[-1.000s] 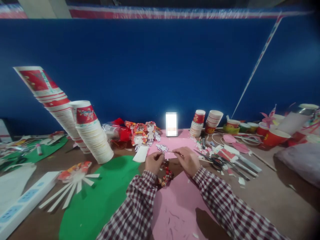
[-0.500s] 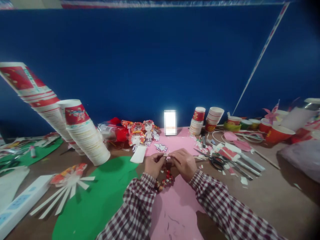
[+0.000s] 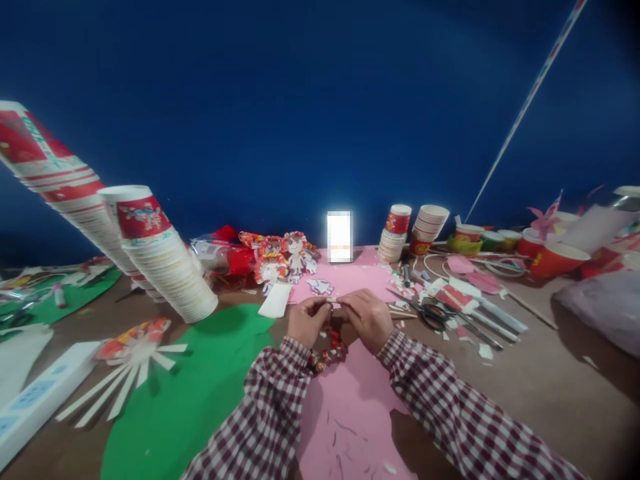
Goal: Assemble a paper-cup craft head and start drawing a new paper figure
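Note:
My left hand (image 3: 306,323) and my right hand (image 3: 369,321) meet over the table, fingertips pinched close together. Between them is a small pale piece (image 3: 333,300), perhaps paper; my fingers hide most of it. Just below the hands lies a curved chain of red and gold bits (image 3: 331,350), partly covered. Pink paper (image 3: 350,413) spreads under my forearms. Beyond the fingers is a white cutout with a dark outline (image 3: 320,287). A white paper piece (image 3: 275,300) rests to the left of my left hand.
Tall leaning stacks of paper cups (image 3: 165,260) stand at left, beside green paper (image 3: 200,387) and a fringed cup piece (image 3: 135,353). Black scissors (image 3: 433,315) and paper scraps lie at right. Decorated paper figures (image 3: 295,257) stand at the back near a bright blurred-out screen (image 3: 340,237).
The view has tilted down slightly, so the table items sit a little higher. Both hands stay pinched together, with the fingers shifting only slightly around the small pale piece.

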The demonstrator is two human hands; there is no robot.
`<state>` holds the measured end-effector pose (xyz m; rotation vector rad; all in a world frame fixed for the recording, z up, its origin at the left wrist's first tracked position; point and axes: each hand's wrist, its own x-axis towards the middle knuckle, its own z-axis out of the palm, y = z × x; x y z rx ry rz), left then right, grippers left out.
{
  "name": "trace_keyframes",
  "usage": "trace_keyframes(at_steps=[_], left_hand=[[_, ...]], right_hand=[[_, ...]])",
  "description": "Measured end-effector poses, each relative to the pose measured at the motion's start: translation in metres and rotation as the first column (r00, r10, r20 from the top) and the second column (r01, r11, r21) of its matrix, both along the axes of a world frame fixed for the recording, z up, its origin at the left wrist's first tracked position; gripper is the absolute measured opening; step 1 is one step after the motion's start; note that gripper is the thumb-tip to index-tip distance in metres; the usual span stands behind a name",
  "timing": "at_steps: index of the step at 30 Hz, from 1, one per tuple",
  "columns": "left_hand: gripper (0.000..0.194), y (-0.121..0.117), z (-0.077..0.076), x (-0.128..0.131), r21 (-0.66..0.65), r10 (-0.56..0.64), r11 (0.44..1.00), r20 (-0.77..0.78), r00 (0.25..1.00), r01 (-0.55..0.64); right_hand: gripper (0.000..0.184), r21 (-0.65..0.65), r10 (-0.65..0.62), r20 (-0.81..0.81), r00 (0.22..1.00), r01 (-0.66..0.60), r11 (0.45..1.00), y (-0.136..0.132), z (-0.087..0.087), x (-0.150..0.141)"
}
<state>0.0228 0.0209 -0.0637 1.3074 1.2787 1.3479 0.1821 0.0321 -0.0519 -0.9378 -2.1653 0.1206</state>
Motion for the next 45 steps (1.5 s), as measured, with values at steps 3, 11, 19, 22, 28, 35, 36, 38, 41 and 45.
trace_keyframes(at_steps=[3,11,19,22,28,35,36,38,41,45], left_hand=[[0.027,-0.001,0.002,0.0,-0.007,-0.018,1.0,0.013,1.0,0.018],[0.033,0.006,-0.007,-0.006,-0.065,0.007,0.998,0.116,0.993,0.0],[0.04,0.008,-0.008,-0.006,-0.113,0.1,0.991,0.218,0.971,-0.076],[0.041,0.007,-0.004,-0.009,-0.096,0.109,0.992,0.244,0.964,-0.087],[0.043,0.009,0.002,-0.016,-0.163,0.211,0.972,0.271,0.939,-0.171],[0.041,0.01,0.001,-0.016,-0.181,0.232,0.966,0.305,0.924,-0.183],[0.041,0.01,0.001,-0.016,-0.185,0.234,0.965,0.305,0.923,-0.184],[0.042,0.01,0.001,-0.017,-0.192,0.237,0.964,0.305,0.922,-0.184],[0.041,0.011,0.0,-0.018,-0.188,0.222,0.967,0.295,0.929,-0.172],[0.042,0.01,0.0,-0.018,-0.18,0.22,0.968,0.272,0.937,-0.175]], right_hand=[[0.021,-0.013,-0.005,0.016,1.0,0.005,1.0,-0.001,-0.001,0.0],[0.031,-0.027,-0.09,0.051,0.995,0.092,0.995,-0.019,0.021,-0.001],[0.047,-0.241,0.332,0.399,0.855,-0.252,0.937,-0.134,0.015,0.018],[0.07,-0.334,0.342,0.464,0.817,-0.196,0.922,-0.151,-0.001,0.033],[0.07,-0.351,0.219,0.526,0.822,-0.025,0.936,-0.143,-0.007,0.073],[0.058,-0.291,0.035,0.618,0.785,0.187,0.938,-0.124,-0.002,0.114],[0.058,-0.277,0.013,0.626,0.78,0.206,0.939,-0.122,-0.002,0.117],[0.059,-0.254,-0.012,0.637,0.771,0.225,0.941,-0.121,-0.002,0.121],[0.06,-0.222,-0.038,0.65,0.759,0.237,0.946,-0.12,-0.004,0.128],[0.057,-0.116,-0.189,0.673,0.715,0.355,0.928,-0.113,-0.008,0.145]])
